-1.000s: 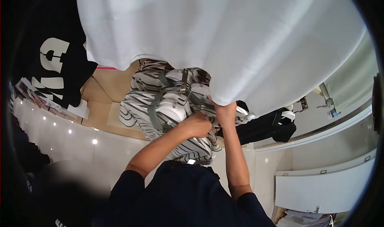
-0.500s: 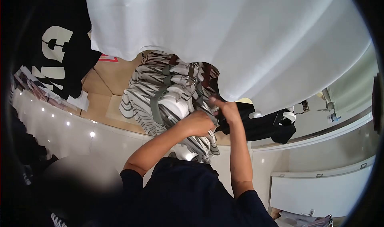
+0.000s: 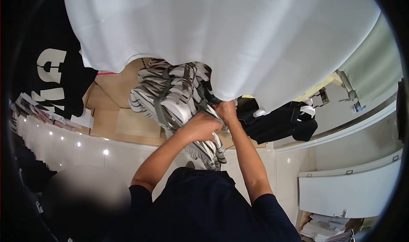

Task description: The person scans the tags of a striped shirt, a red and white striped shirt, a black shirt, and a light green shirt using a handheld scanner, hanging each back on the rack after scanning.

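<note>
Two hands (image 3: 213, 120) on striped garment (image 3: 170, 95), white shirt (image 3: 230, 37) overhanging, black garment (image 3: 281, 122) beside

The white garment (image 3: 238, 33) hangs wide across the top and closes off nearly all the room above the hands. Its lower edge comes down right onto the right hand (image 3: 226, 111) and sits close over the left hand (image 3: 200, 126). The striped garment (image 3: 170, 99) with its grey straps fills the space directly ahead of both hands. The black garment (image 3: 281, 122) blocks the way just to the right. A black printed shirt (image 3: 55, 78) hangs at the far left. Between it and the striped garment, an open gap shows bare tan floor (image 3: 128, 122).
</note>
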`<state>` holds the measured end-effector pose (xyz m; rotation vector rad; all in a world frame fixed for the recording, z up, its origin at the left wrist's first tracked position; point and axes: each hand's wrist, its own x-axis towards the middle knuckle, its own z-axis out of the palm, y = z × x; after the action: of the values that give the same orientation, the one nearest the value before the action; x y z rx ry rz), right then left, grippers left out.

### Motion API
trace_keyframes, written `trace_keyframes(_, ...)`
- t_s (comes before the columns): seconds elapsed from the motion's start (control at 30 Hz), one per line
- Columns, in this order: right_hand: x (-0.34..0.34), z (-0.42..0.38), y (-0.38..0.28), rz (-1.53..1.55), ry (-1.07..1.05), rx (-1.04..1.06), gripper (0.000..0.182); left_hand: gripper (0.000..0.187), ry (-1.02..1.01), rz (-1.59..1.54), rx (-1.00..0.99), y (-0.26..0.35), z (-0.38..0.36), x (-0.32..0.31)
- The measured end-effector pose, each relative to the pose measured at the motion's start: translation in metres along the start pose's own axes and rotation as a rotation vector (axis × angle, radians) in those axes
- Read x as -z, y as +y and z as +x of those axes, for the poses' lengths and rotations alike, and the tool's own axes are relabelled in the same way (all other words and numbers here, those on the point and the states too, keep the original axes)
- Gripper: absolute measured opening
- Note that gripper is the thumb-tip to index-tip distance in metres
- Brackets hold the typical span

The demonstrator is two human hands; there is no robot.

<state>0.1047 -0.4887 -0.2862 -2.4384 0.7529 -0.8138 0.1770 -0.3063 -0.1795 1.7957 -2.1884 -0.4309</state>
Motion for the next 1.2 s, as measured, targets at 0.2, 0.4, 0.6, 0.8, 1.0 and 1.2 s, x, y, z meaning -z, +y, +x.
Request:
trace_keyframes(0.2, 0.032, -0.008, -0.034, 0.06, 0.115, 0.034, 0.036, 0.037, 0.014, 0.008, -0.01, 0.0, -0.003, 0.003)
trace_keyframes(0.4, 0.076, -0.015, -0.013, -0.075, 0.053, 0.078, 0.03, 0.034, 0.014, -0.014, -0.008, -0.001, -0.003, 0.001)
trace_keyframes(0.6, 0.152, -0.111, -0.008, 0.148, 0.091, -0.284, 0.04, 0.03, 0.092, 0.038, -0.015, -0.001, -0.007, 0.005)
trace_keyframes(0.8, 0.226, -0.255, -0.016, -0.04, 0.185, -0.417, 0.028, 0.028, 0.26, -0.048, -0.038, -0.006, 0.0, -0.006)
trace_keyframes(1.0, 0.315, -0.334, -0.034, -0.343, 0.119, -0.428, 0.027, 0.054, 0.428, -0.068, -0.176, 0.046, 0.029, -0.015)
trace_keyframes(1.2, 0.407, -0.396, -0.032, -0.357, -0.008, -0.462, 0.026, 0.038, -0.026, -0.518, -0.211, 0.186, 0.089, -0.131)
